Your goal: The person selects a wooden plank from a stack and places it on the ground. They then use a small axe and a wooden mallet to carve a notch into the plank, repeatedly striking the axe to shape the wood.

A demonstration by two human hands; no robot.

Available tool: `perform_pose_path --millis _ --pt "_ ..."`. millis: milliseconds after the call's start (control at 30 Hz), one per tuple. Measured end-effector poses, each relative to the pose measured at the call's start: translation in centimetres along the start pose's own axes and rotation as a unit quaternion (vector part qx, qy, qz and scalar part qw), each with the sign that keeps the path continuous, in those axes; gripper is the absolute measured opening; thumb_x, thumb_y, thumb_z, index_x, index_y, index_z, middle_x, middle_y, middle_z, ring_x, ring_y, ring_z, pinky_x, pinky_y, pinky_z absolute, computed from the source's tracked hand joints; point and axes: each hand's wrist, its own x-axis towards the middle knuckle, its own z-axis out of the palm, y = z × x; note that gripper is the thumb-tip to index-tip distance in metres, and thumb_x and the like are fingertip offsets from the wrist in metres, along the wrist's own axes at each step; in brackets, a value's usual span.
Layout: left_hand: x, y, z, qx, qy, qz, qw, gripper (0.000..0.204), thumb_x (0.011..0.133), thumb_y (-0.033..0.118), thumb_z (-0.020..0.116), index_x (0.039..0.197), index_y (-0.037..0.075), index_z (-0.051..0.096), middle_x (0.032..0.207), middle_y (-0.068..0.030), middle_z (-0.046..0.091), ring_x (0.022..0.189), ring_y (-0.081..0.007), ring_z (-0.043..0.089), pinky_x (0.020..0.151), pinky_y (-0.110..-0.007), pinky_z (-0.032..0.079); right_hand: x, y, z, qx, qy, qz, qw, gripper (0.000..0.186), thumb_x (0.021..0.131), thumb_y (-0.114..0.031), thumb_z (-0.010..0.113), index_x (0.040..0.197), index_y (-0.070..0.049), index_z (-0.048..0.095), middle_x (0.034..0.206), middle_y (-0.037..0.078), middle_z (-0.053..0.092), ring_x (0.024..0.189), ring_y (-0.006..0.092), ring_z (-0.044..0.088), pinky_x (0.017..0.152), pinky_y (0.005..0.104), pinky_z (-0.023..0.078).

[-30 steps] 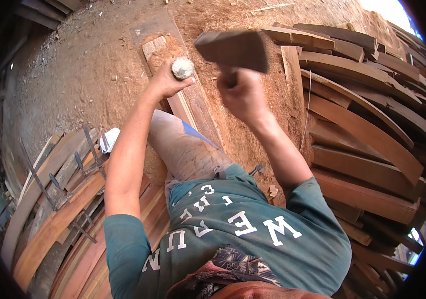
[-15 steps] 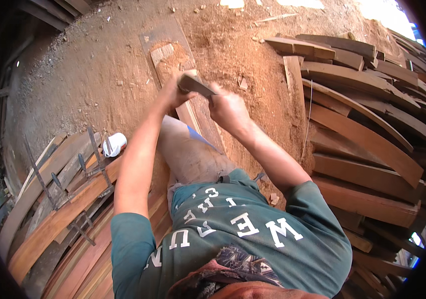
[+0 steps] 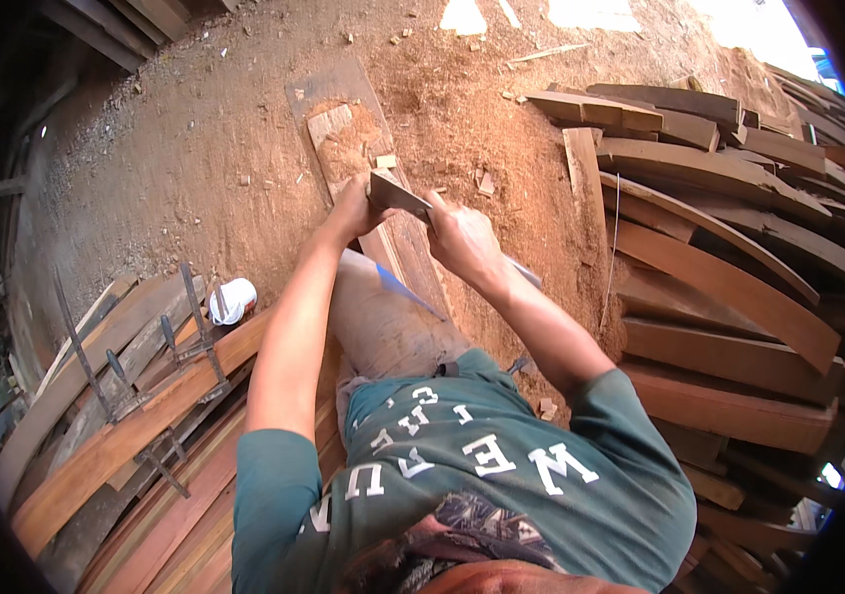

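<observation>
My right hand (image 3: 465,238) is closed around the handle of a broad, dark grey blade (image 3: 398,194), which looks like a cleaver or short machete. The blade points left, toward my left hand (image 3: 351,212). That hand is curled beside the blade's far end; what its fingers hold is hidden. Just beyond them sits a small pale wood block (image 3: 386,161). Under both hands lies a long, worn wooden board (image 3: 408,247), with a lighter wood piece and sawdust toward its far end. A light grey strip (image 3: 524,272) shows behind my right wrist.
Curved timber pieces (image 3: 729,282) are stacked along the right. At the left lie clamped planks (image 3: 136,431) with metal bar clamps (image 3: 81,342), beside a white bucket (image 3: 233,301). Wood chips (image 3: 485,182) are scattered over the sawdust-covered ground.
The blade was blurred and showed more of its dark flat side; now it is sharp and turned more edge-on. The whole view has shifted slightly, with both hands lower in the picture.
</observation>
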Motion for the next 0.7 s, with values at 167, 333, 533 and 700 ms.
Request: perform_pose_path --millis 167,333,533,700 --pt "2.9 2.5 -3.9 -0.164 0.13 -0.209 0.955 0.023 0.085 0.022 0.086 0.096 0.008 0.071 0.095 -0.0033 0.076 0.093 -0.0171 0.072 0.087 -0.035 0.059 -2.7 0.3 -1.8 0.074 0.012 0.072 0.995 0.019 0.089 -0.013 0.069 0.1 0.001 0.064 0.085 0.027 0.069 0.081 0.0447 0.07 0.073 0.0527 0.053" --pt "-0.6 13.3 -8.6 -0.081 0.002 -0.157 0.984 0.036 0.08 0.03 0.092 0.101 0.008 0.073 0.098 -0.0034 0.077 0.098 -0.0126 0.072 0.088 -0.033 0.059 -4.9 -2.1 -5.6 0.229 -0.088 0.111 0.963 0.03 0.084 -0.012 0.073 0.109 0.002 0.063 0.078 0.023 0.066 0.072 0.0348 0.069 0.068 0.0456 0.052" --pt "-12.3 16.5 -8.5 -0.121 -0.168 -0.123 0.971 0.039 0.076 0.028 0.097 0.091 0.006 0.069 0.08 0.0044 0.066 0.077 -0.0066 0.061 0.071 -0.027 0.052 -7.8 -3.8 -4.2 0.224 -0.296 -0.054 0.927 0.039 0.082 -0.013 0.074 0.118 -0.002 0.063 0.079 0.023 0.068 0.074 0.0367 0.07 0.068 0.0467 0.055" --pt "-23.8 15.3 -8.7 -0.118 -0.034 -0.198 0.973 0.035 0.077 0.019 0.094 0.082 0.006 0.062 0.076 0.0057 0.058 0.072 -0.0061 0.053 0.065 -0.027 0.047 -10.3 -6.9 -0.6 0.292 -0.381 -0.144 0.865 0.045 0.091 -0.028 0.077 0.126 -0.004 0.061 0.107 0.024 0.071 0.101 0.0361 0.07 0.09 0.0463 0.056"
